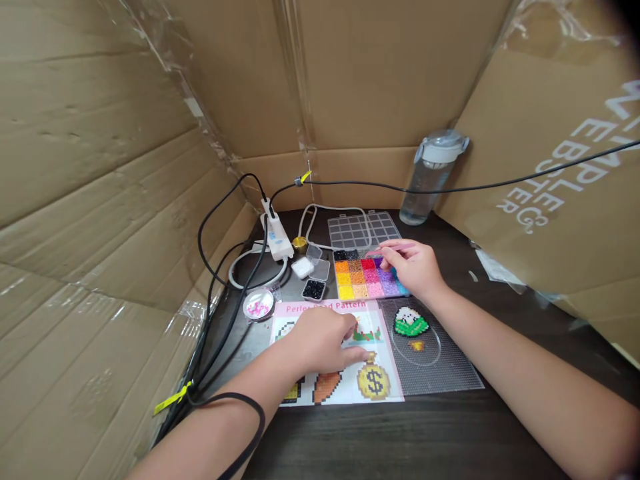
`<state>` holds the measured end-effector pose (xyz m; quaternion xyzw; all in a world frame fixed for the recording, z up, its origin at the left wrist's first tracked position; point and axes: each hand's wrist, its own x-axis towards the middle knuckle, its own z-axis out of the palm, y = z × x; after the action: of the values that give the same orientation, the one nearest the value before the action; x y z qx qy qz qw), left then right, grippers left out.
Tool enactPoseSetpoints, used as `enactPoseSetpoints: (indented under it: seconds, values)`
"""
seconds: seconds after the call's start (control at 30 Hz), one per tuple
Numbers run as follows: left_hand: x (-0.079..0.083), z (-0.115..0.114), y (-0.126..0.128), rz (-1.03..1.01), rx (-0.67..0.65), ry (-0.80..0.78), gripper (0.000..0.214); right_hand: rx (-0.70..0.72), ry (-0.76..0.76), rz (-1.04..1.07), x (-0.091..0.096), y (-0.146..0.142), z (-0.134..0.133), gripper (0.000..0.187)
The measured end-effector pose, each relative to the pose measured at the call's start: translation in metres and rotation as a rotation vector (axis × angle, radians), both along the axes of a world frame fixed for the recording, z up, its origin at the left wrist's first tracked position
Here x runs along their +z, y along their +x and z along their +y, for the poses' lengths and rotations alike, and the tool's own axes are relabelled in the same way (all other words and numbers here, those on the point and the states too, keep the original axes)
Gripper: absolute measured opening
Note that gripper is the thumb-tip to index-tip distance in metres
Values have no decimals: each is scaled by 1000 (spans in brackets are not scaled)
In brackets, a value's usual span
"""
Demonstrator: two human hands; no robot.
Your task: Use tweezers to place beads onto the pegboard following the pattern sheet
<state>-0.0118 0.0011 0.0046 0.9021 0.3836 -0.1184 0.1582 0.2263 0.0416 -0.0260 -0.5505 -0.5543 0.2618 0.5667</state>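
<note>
My right hand (pixel 413 263) is closed around pink tweezers (pixel 400 247), whose tip reaches over the top rows of a bead box (pixel 344 293). The beads in it are sorted by colour: black, orange, brown, red, yellow, pink, purple. My left hand (pixel 327 339) lies on a printed bead pattern sheet (pixel 350 392), thumb and index finger apart, holding nothing; its other fingers are hidden. The thumb points toward a money bag picture (pixel 373 381). To the right, a clear pegboard (pixel 450 373) carries a green-and-white bead figure (pixel 411 321) and a small yellow-orange bead patch (pixel 417 346).
Small boxes of white beads (pixel 303 268) and black beads (pixel 314 290) stand left of the bead box, near a round dish (pixel 259 305) with pink beads. Behind are a power strip (pixel 276 233), the box lid (pixel 350 230) and a water bottle (pixel 429 177). Black cables (pixel 225 320) run along the left.
</note>
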Motion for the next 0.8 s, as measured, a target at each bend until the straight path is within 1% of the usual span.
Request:
enactPoseSetpoints:
  seconds: [0.13,0.23,0.3,0.43,0.53,0.6,0.7,0.8]
  values:
    - [-1,1,0,18,-9,-4,50,-59,83,37,10,5,1,43]
    - [0,1,1,28,-21,-4,51,-56,132,73,21,8,-1,37]
    - [0,1,1,28,-24,-10,50,-41,137,40,27,9,-3,36]
    - [-2,1,1,25,-11,-19,52,-22,132,-70,35,12,-8,35]
    - [-3,1,0,24,-4,-20,52,30,108,-84,38,14,-7,26]
    - [-2,0,0,23,-5,-25,52,86,74,-59,40,12,-3,20]
    - [-1,0,0,18,-4,-27,52,171,21,-43,40,4,8,18]
    - [0,-1,1,23,2,-29,50,195,-15,-46,33,-8,20,15]
